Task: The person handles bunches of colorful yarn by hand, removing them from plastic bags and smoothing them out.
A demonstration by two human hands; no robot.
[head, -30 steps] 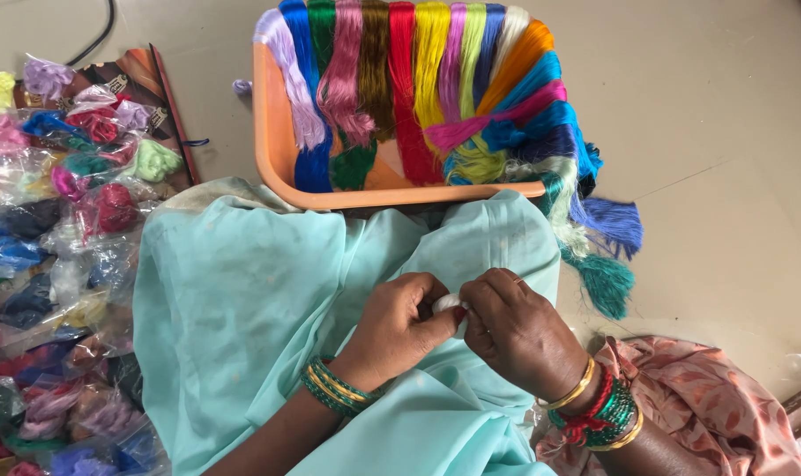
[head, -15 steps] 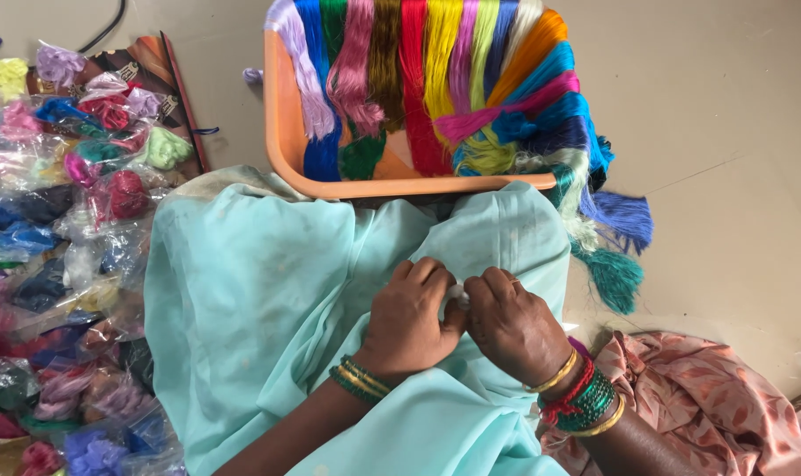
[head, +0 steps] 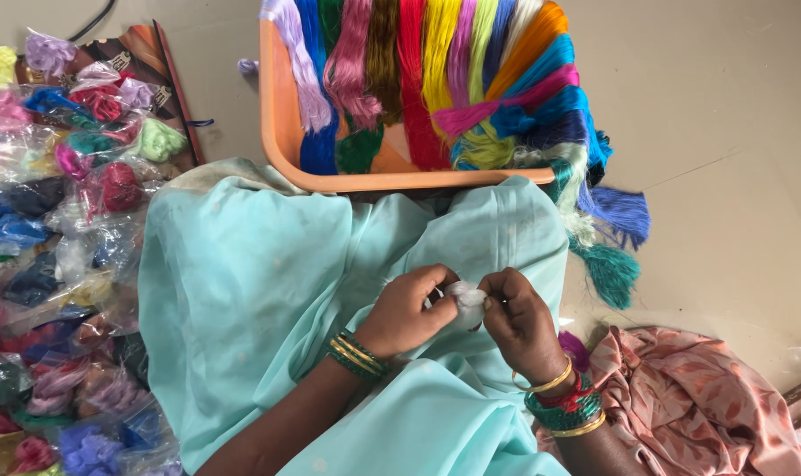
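Both hands met over the lap: the left hand [head: 406, 313] and right hand [head: 521, 322] pinched a small white tuft [head: 465, 302] between their fingers, atop pale aqua cloth [head: 259, 291]. Beyond the fingers sat an orange tray [head: 281, 132] of coloured threads [head: 435, 79].

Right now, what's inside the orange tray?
The orange tray holds thread skeins in many colours, draped over its far and right rims. A patch of floor shows; the rest is covered by thread.
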